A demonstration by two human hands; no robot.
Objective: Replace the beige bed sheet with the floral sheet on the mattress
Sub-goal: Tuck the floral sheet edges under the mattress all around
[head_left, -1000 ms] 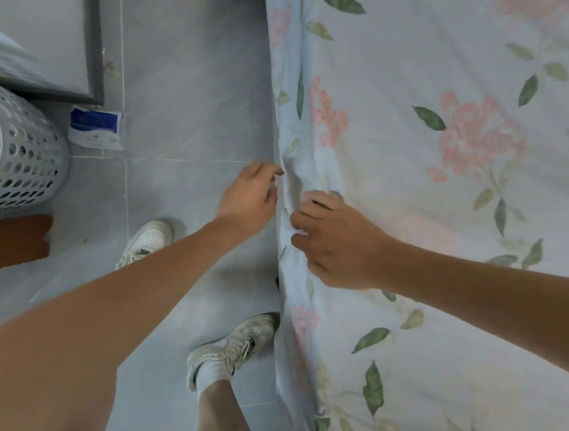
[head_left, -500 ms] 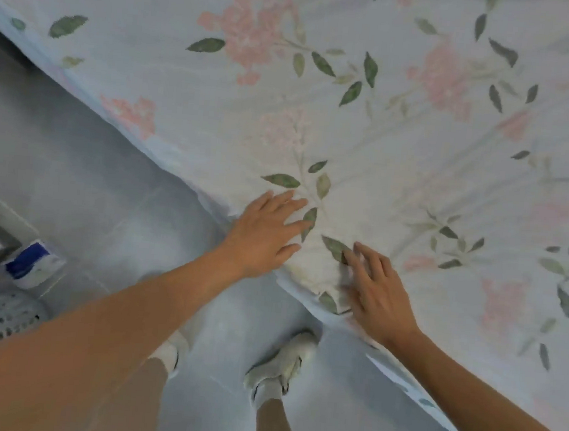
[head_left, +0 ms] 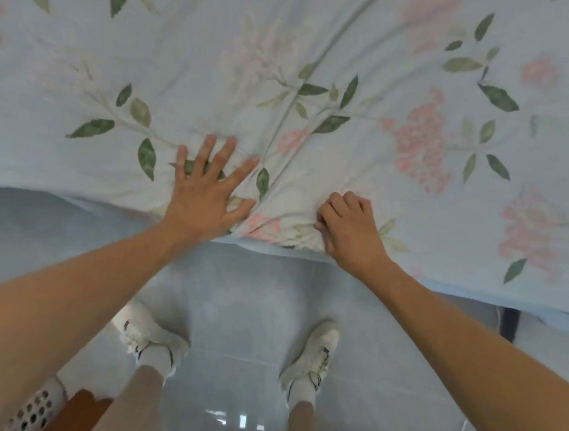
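Head camera, looking down: the floral sheet covers the bed across the whole upper part of the view, its near edge hanging over the side just beyond the person's feet. The left hand lies flat on the sheet near that edge, fingers straight and spread, holding nothing. Just to its right, the right hand has its fingers curled into the cloth, bunching a fold of the sheet at the edge. Creases run away from that fold, up across the sheet. Below the hands, two white shoes stand on the grey tiled floor. A white perforated basket shows at the lower left corner.
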